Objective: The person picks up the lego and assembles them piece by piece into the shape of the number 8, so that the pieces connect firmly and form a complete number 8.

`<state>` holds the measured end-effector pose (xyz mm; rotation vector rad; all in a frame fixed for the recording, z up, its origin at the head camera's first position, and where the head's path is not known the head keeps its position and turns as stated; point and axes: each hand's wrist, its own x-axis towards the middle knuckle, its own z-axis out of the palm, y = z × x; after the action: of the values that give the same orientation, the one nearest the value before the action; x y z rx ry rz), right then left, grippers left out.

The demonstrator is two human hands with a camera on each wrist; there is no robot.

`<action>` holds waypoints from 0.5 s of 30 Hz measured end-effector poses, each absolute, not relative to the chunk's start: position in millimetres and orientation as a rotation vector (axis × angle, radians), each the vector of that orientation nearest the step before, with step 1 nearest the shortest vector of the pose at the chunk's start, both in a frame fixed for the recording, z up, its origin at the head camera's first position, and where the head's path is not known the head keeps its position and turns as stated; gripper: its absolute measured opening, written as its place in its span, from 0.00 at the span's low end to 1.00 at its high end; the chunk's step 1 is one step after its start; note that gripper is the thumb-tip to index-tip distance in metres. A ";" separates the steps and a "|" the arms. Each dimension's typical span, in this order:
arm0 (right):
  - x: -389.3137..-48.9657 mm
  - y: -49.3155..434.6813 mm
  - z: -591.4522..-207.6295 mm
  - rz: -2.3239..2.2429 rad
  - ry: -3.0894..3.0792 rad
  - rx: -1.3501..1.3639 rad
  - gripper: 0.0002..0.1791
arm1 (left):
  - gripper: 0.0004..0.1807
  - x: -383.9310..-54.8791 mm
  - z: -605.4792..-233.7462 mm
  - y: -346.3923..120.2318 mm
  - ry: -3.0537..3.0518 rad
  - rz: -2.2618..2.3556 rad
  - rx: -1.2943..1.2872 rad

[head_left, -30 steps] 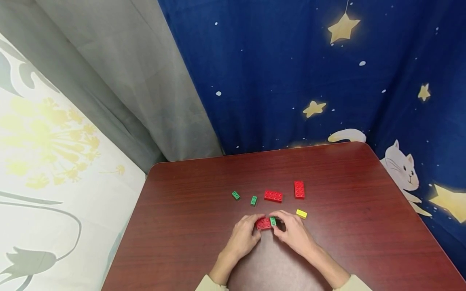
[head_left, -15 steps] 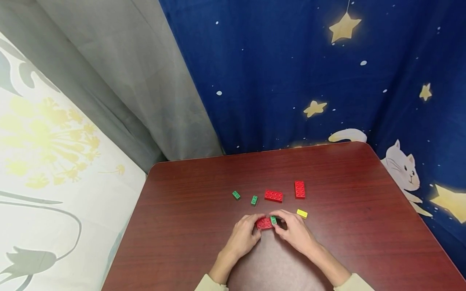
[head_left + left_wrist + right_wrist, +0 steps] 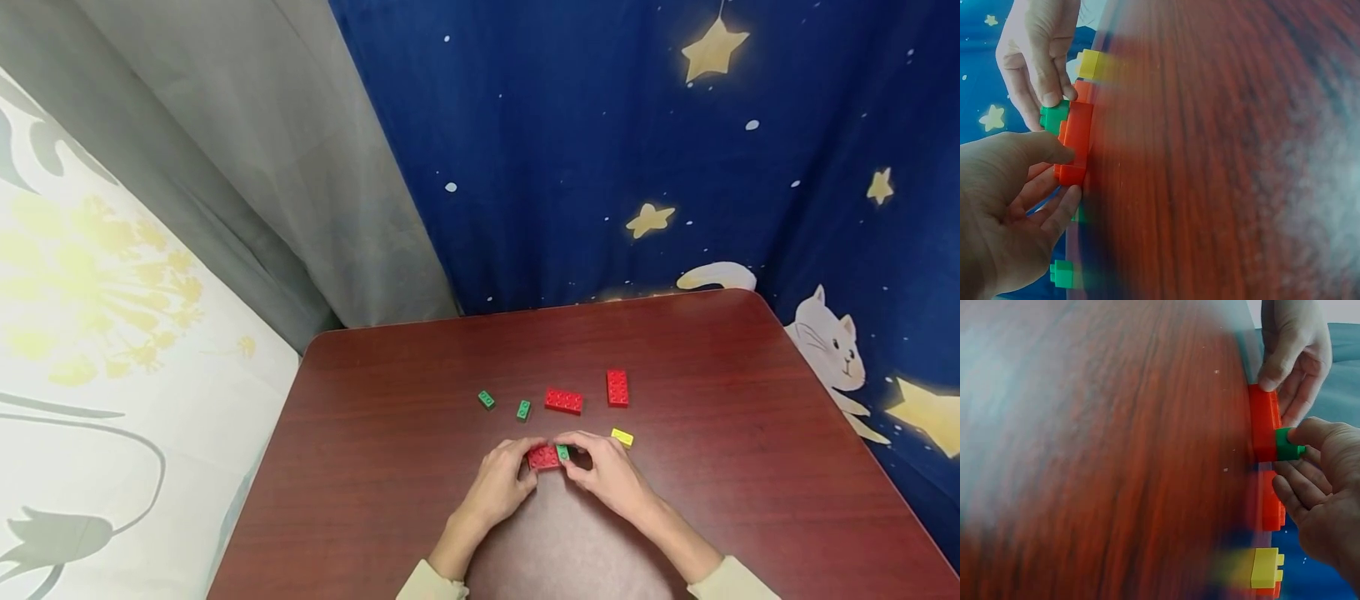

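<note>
A red building brick [image 3: 543, 457] lies flat on the table between my hands, its studs up. My left hand [image 3: 501, 483] grips its left end, thumb at the near side and fingers at the far side. On the brick's right end sits a small green brick [image 3: 562, 453], which my right hand [image 3: 609, 477] pinches between thumb and fingers. In the right wrist view the green brick [image 3: 1286, 445] stands upright on the studded face of the red brick [image 3: 1264, 422], its underside right at that face. My right fingers partly hide its ends.
Beyond my hands lie two small green bricks [image 3: 487, 400] [image 3: 523, 410] and two red bricks [image 3: 564, 401] [image 3: 617, 388]. A yellow brick [image 3: 622, 437] lies just past my right hand. The brown table [image 3: 375, 467] ends at curtains behind.
Both hands keep their hold in nearly the same place. My right thumb has slid slightly up over the green brick's near end. The head view has tilted a little.
</note>
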<state>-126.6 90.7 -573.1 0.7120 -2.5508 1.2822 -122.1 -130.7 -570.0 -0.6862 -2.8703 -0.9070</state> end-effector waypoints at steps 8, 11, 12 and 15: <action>-128.8 92.8 -575.1 1.260 -2.569 0.697 0.21 | 0.26 -124.1 -566.2 -130.3 -2.889 -0.890 -0.698; -128.6 92.7 -576.7 1.284 -2.575 0.685 0.22 | 0.26 -123.9 -567.0 -130.5 -2.892 -0.893 -0.695; -128.6 92.6 -577.3 1.290 -2.576 0.681 0.22 | 0.26 -123.7 -567.5 -130.7 -2.893 -0.894 -0.693; -128.9 92.4 -578.7 1.308 -2.569 0.676 0.22 | 0.26 -123.0 -568.5 -131.3 -2.897 -0.901 -0.688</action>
<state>-128.9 92.4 -578.7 0.6764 -2.5685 1.3077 -123.0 -131.3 -568.5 -0.6876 -2.8970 -0.9010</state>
